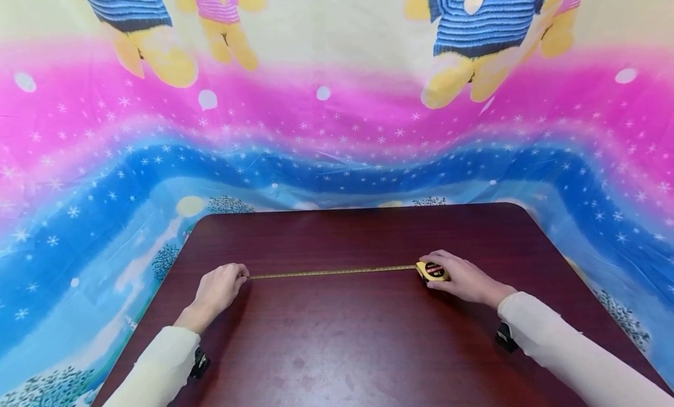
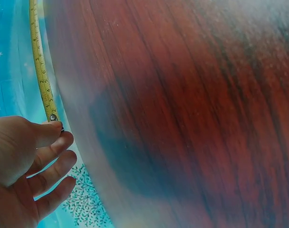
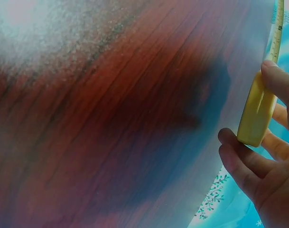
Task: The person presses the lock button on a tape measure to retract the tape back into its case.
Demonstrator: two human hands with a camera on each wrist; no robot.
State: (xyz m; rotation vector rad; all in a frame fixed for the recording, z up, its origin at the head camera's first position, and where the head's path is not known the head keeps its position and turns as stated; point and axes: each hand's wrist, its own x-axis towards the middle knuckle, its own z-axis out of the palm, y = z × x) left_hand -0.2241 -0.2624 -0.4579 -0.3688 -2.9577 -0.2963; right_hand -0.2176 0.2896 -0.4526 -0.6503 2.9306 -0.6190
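A yellow tape measure (image 1: 433, 271) with a dark round label is gripped in my right hand (image 1: 463, 278), thumb on one side and fingers on the other. Its yellow blade (image 1: 332, 272) stretches leftward, almost straight, over the table. At the blade's far end my left hand (image 1: 218, 287) pinches the end hook between thumb and forefinger. The left wrist view shows the blade end (image 2: 51, 111) with its rivet, right at the thumb tip, the other fingers loosely bent. In the right wrist view the tape case (image 3: 256, 109) is seen edge-on, between thumb and fingers.
Below both hands lies a dark red-brown wooden table (image 1: 337, 337) with rounded far corners. Behind and beside it hangs a pink and blue printed cloth (image 1: 337, 120) with bears and snowflakes. Dark wrist devices (image 1: 505, 337) sit at both white sleeves.
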